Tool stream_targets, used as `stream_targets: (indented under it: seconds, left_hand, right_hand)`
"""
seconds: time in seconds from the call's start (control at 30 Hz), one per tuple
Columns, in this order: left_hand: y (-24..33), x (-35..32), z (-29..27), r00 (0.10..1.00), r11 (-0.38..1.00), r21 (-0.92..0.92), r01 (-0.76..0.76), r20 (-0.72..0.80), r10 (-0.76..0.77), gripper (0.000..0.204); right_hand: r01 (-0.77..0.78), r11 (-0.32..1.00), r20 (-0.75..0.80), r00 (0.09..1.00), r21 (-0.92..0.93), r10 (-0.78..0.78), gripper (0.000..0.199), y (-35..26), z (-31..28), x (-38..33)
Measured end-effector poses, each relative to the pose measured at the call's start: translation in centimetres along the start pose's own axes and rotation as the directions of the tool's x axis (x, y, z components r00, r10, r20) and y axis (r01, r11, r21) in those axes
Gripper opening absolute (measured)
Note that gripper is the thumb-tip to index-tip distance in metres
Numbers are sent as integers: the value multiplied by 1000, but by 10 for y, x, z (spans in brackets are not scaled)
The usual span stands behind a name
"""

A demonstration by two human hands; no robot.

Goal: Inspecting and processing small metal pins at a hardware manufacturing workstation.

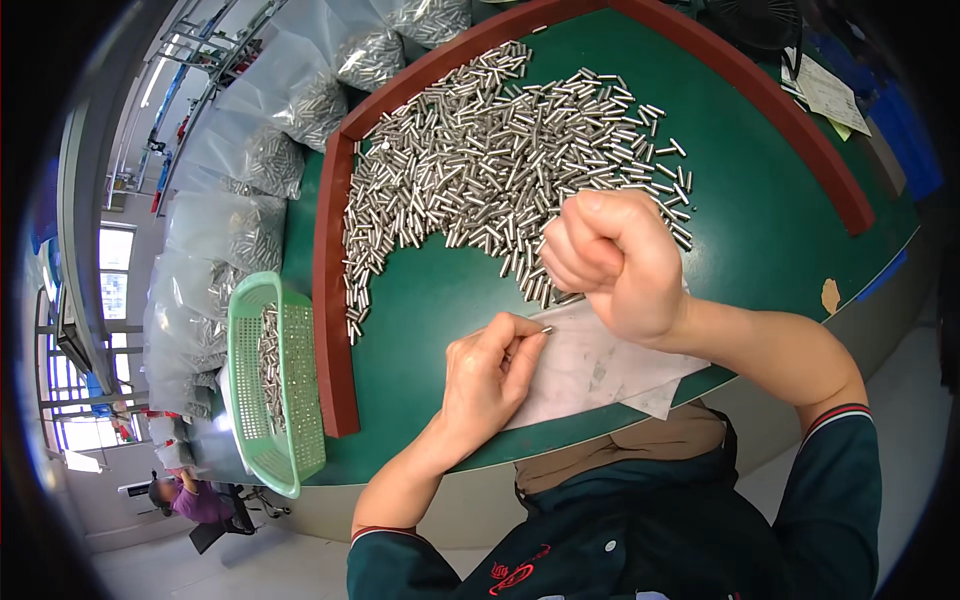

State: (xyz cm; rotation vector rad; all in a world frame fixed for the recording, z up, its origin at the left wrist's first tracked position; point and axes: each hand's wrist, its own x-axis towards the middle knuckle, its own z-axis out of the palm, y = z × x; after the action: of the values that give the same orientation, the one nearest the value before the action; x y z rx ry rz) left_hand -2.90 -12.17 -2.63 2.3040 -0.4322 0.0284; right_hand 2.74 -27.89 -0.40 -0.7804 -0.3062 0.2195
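Observation:
My left hand (487,368) is low over the green table, its thumb and forefinger pinched on one small metal pin (547,329). Higher and to the right, my right hand (622,262) is curled into a fist above the near right edge of the pile. Whatever its fingers may hold is hidden. A large heap of short, shiny metal pins (480,150) spreads over the table beyond both hands. Beneath my hands lies a whitish, smudged cloth or sheet (575,370) at the table's near edge.
A dark red wooden rim (335,290) borders the table. Left of it stands a light green plastic basket (300,400) with pins inside. Clear bags of pins (270,160) line the left and far side. Papers (825,95) lie at the far right. A seated person (200,500) is in the background.

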Motion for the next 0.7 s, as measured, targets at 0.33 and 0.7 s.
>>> stream_targets:
  seconds: [0.33, 0.7]
  left_hand:
    - [-34, 7, -33, 952, 129, -953, 276, 252, -174, 8]
    - [-43, 8, -36, 934, -48, -957, 285, 289, -212, 19]
  right_hand:
    - [-338, 933, 196, 930, 121, 312, 40, 11, -4, 5]
    - [-332, 943, 250, 912, -10, 324, 41, 22, 2, -5]
